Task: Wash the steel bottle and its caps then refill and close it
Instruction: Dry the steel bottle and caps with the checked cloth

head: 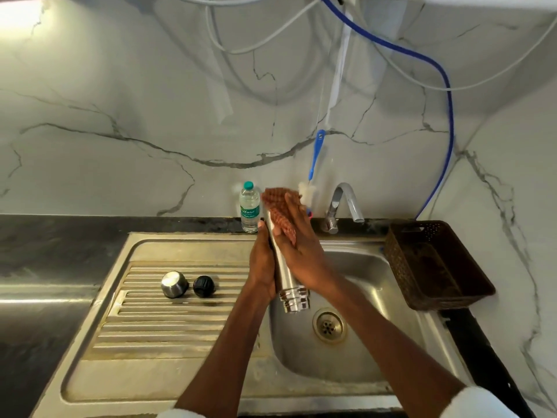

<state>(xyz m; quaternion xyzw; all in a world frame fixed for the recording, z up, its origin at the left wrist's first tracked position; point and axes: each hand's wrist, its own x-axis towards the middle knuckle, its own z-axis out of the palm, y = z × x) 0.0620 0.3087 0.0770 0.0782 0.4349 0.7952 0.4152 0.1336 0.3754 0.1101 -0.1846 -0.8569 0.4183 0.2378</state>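
Note:
The steel bottle [286, 273] is held tilted over the sink basin [361, 297], its open threaded mouth toward me and its base away. My left hand [261, 267] grips its left side. My right hand [297, 239] presses a reddish-brown scrub cloth [278, 212] flat against the bottle's upper body, fingers fairly straight. A steel cap [174, 283] and a black inner cap [203, 286] lie side by side on the ribbed drainboard [168, 321], left of my hands.
A plastic water bottle [249, 206] with a green cap stands at the back edge. A blue-handled bottle brush [313, 164] leans on the wall beside the tap [343, 206]. A dark woven basket [434, 263] sits right of the sink. Drain [329, 324] is open.

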